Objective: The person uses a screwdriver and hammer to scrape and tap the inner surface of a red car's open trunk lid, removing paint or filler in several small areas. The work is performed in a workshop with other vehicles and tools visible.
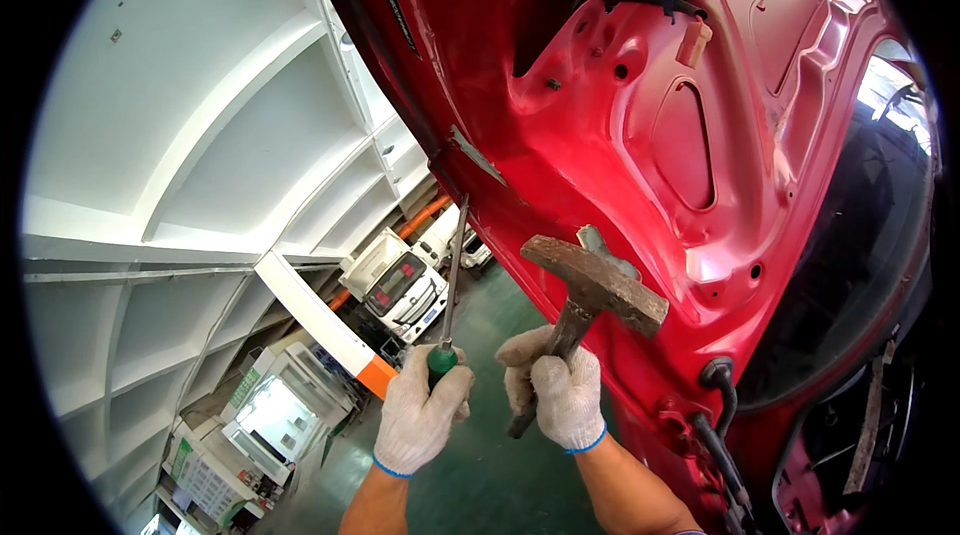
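Observation:
My left hand (pixel 423 410), in a white knit glove, is wrapped round the green handle of a long screwdriver (pixel 454 285). Its shaft points up, and the tip is at the lower edge of a red car body panel (pixel 590 155); whether it touches the metal I cannot tell. Gripped in my gloved right hand (pixel 560 390) is a hammer (pixel 595 285) with a rusty, worn head. The hammer head is raised in front of the red panel, beside a grey patch partly hidden behind it. Higher on the panel's edge is another grey, scraped patch (pixel 478 157).
Tan connectors (pixel 695 43) and dark wiring hang from the panel's top. A black rubber hose (pixel 722 385) and cables run at lower right, near a dark window (pixel 850 255). A white truck (pixel 405 290) and an orange-and-white pillar (pixel 330 325) stand beyond, over green floor (pixel 480 465).

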`<state>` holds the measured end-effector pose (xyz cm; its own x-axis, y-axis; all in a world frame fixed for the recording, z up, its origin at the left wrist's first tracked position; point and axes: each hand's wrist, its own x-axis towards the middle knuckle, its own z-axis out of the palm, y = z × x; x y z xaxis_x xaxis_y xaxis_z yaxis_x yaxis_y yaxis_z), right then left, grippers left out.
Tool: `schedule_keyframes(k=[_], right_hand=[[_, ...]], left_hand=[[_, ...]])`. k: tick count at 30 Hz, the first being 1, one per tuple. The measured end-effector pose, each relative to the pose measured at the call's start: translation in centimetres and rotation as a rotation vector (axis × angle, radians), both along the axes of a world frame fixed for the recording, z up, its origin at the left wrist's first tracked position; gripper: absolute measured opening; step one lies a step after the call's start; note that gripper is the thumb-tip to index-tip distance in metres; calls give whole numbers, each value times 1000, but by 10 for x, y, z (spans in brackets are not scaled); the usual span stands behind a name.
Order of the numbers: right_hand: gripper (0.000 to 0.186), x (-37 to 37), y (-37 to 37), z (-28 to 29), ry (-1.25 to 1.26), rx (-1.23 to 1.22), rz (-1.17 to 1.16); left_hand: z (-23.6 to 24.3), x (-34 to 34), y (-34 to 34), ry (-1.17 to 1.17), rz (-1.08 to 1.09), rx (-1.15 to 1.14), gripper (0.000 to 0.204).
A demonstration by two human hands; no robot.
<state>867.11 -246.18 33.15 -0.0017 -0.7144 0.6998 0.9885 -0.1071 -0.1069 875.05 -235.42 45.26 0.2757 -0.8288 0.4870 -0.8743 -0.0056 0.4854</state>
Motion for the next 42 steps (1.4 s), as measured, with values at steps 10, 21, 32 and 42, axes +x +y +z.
schedule_keyframes(k=[10,21,32,42], right_hand=[[67,0,-1,-1,9,18,-31],[44,6,3,21,43,78,-99],[31,20,-7,38,130,84,-138],[51,17,-1,21,-87,70,-215]], left_hand=[[-13,11,-7,57,-109,-90,33],[-13,4,-8,49,-76,-92,27],[-12,-2,-2,60,-97,-91,34],[-9,-1,5,35,-50,-74,34]])
